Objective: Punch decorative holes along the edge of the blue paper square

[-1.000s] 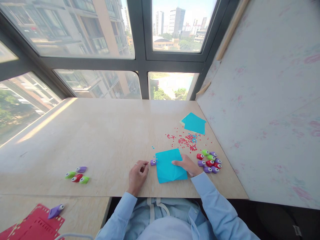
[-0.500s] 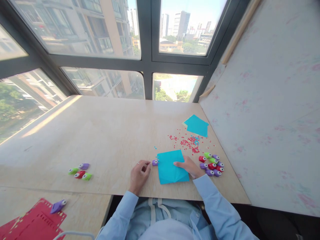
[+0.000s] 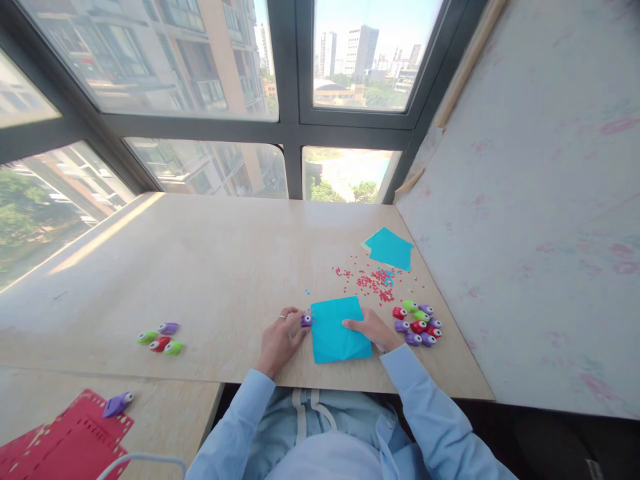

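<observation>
The left hand (image 3: 281, 339) grips a purple punch (image 3: 306, 321) in its fingertips at the left edge of the blue paper (image 3: 339, 329). The right hand (image 3: 373, 329) lies flat on the paper, fingers extended, near the table's (image 3: 210, 267) front edge.

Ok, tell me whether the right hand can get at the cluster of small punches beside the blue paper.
Probably yes: the right hand rests on the blue paper, and the punches lie just to its right on bare table, nothing between.
</observation>
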`<state>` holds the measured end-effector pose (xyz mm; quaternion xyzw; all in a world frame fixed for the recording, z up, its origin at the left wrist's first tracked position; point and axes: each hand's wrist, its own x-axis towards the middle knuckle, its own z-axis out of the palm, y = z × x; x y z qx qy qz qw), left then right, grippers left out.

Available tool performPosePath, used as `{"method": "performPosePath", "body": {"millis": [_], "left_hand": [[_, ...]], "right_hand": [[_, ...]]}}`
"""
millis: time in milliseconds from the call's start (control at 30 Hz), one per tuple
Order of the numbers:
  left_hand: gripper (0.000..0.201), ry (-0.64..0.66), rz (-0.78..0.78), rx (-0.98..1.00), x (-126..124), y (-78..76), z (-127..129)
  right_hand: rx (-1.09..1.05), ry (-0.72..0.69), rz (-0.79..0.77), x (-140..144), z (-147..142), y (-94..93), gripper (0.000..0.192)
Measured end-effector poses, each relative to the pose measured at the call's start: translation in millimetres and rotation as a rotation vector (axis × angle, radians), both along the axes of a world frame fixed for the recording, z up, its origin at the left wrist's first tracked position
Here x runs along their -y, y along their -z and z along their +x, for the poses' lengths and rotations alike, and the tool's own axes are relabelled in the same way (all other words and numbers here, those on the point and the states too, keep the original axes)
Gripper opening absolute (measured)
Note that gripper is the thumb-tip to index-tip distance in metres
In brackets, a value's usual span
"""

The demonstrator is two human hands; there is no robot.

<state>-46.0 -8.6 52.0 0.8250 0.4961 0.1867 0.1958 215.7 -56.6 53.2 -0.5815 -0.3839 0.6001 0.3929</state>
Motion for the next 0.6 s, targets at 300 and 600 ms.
{"method": "performPosePath", "body": {"millis": [300, 600], "left_hand": [[0.028, 0.047, 0.036, -0.023, -7.5, 3.9, -3.6], [0.034, 0.095, 0.046, -0.04, -1.8, 3.0, -7.0]], "right_hand": [[-0.027, 0.017, 0.04, -4.2, -0.2, -0.1, 0.057], [0.153, 0.026, 0.037, -5.5, -2.5, 8.6, 0.051]]}}
